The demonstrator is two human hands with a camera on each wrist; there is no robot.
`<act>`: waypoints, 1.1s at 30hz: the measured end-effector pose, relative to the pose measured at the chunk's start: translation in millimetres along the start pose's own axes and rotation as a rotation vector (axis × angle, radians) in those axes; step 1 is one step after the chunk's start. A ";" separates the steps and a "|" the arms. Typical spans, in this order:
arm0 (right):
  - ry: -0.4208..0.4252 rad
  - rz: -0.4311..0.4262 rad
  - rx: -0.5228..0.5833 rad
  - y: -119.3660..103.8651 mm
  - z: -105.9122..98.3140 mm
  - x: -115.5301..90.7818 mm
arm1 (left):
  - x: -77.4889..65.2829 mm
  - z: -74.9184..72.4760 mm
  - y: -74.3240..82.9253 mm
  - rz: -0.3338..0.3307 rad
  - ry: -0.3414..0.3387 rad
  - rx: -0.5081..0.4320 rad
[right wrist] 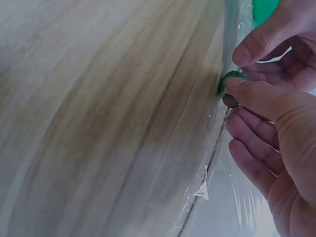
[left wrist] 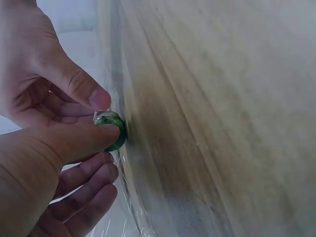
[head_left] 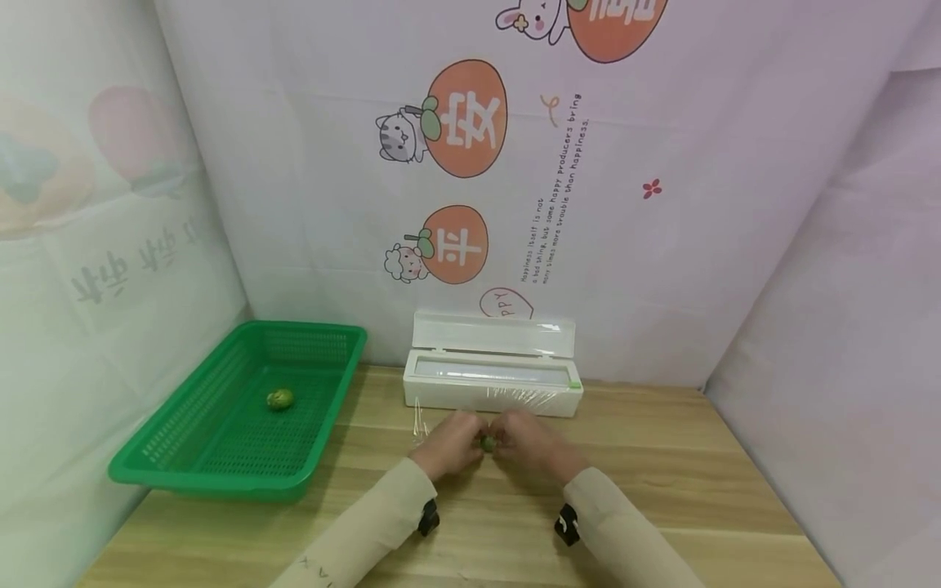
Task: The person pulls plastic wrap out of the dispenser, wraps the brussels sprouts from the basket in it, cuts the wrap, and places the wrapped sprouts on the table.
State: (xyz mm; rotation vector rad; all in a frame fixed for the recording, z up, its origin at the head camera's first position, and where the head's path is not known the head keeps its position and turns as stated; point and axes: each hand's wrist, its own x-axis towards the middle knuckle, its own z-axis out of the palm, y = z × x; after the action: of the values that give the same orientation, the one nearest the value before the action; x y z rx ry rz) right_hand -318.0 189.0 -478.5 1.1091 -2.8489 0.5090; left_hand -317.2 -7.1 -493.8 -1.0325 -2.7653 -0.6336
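A small round green fruit or vegetable (head_left: 488, 443) sits between my two hands, just in front of a white cling film box (head_left: 492, 397). My left hand (head_left: 453, 442) pinches it from the left, its thumb (left wrist: 101, 136) lying over the green skin. From the other side my right hand (head_left: 531, 441) pinches it too, thumb (right wrist: 247, 89) against it. Clear cling film (right wrist: 202, 190) runs from the box toward the fingers and lies around the green piece. How far the film wraps it is hard to tell. The fingertips behind it are partly hidden.
To the left stands a green plastic basket (head_left: 316, 441) with one small yellowish-green round piece (head_left: 280, 399) in it. The box's clear lid (head_left: 494, 335) is raised against the printed cloth backdrop (head_left: 625, 269). Everything stands on a wood-grain table (head_left: 662, 490).
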 end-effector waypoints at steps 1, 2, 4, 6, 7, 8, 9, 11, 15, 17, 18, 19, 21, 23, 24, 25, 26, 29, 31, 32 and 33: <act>0.005 -0.001 -0.016 0.8 1.0 0.8 | 1.0 -0.1 -0.3 -0.004 0.001 0.000; 0.010 -0.002 -0.030 1.5 1.6 1.6 | 2.1 -0.3 -0.6 -0.007 0.002 -0.001; 0.016 0.001 -0.049 2.6 2.4 3.0 | 4.0 -0.6 -1.1 -0.012 0.001 -0.002; 0.017 0.005 -0.055 3.7 3.3 4.1 | 6.2 -0.8 -1.6 -0.012 0.000 -0.010; 0.015 0.010 -0.052 4.0 3.5 4.4 | 7.2 -0.8 -1.9 -0.011 -0.001 -0.015; 0.013 0.016 -0.049 4.0 3.5 4.7 | 8.3 -0.9 -2.3 -0.011 -0.004 -0.025; 0.012 0.017 -0.044 4.2 3.9 4.9 | 9.4 -0.8 -2.9 -0.012 -0.008 -0.035; 0.010 0.023 -0.038 4.2 4.1 5.0 | 11.9 -0.1 -4.6 -0.008 -0.015 -0.048; 0.033 0.031 -0.048 4.0 4.1 5.3 | 17.1 -0.3 -9.0 -0.002 -0.041 -0.072; 0.055 0.027 -0.052 3.9 4.0 5.9 | 19.3 -2.2 -10.7 0.010 -0.051 -0.075; 0.064 0.025 -0.059 3.8 3.9 6.4 | 20.2 -3.1 -11.6 0.018 -0.055 -0.072; 0.073 0.016 -0.063 3.8 3.9 7.0 | 21.1 -3.8 -12.4 0.030 -0.052 -0.054; 0.084 0.004 -0.079 4.4 4.6 8.5 | 22.7 -5.6 -13.4 0.038 -0.055 -0.031; 0.086 -0.004 -0.097 5.4 5.7 9.9 | 23.9 -7.1 -13.6 0.043 -0.059 -0.010; 0.087 -0.009 -0.104 5.7 6.1 10.5 | 24.3 -7.2 -13.8 0.039 -0.064 0.000; 0.088 -0.011 -0.107 6.2 6.7 11.1 | 24.7 -7.7 -13.6 0.034 -0.068 0.008; 0.089 -0.015 -0.107 6.4 7.0 11.6 | 24.9 -8.2 -13.5 0.027 -0.073 0.008; 0.092 -0.029 -0.096 6.6 6.9 13.1 | 24.5 -9.3 -13.1 0.010 -0.069 0.031; 0.091 -0.029 -0.077 7.2 6.6 14.3 | 24.2 -10.5 -12.6 0.011 -0.055 0.041; 0.091 -0.028 -0.072 7.9 6.3 15.0 | 24.1 -11.2 -12.2 0.016 -0.044 0.047; 0.090 -0.023 -0.059 8.5 5.6 15.6 | 24.0 -11.9 -11.6 0.021 -0.034 0.051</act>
State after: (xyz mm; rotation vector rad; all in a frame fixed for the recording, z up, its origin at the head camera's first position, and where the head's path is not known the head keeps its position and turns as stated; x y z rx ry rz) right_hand -334.8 182.9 -483.7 1.0798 -2.7518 0.4576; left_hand -343.3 -5.6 -480.8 -1.0705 -2.7797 -0.5448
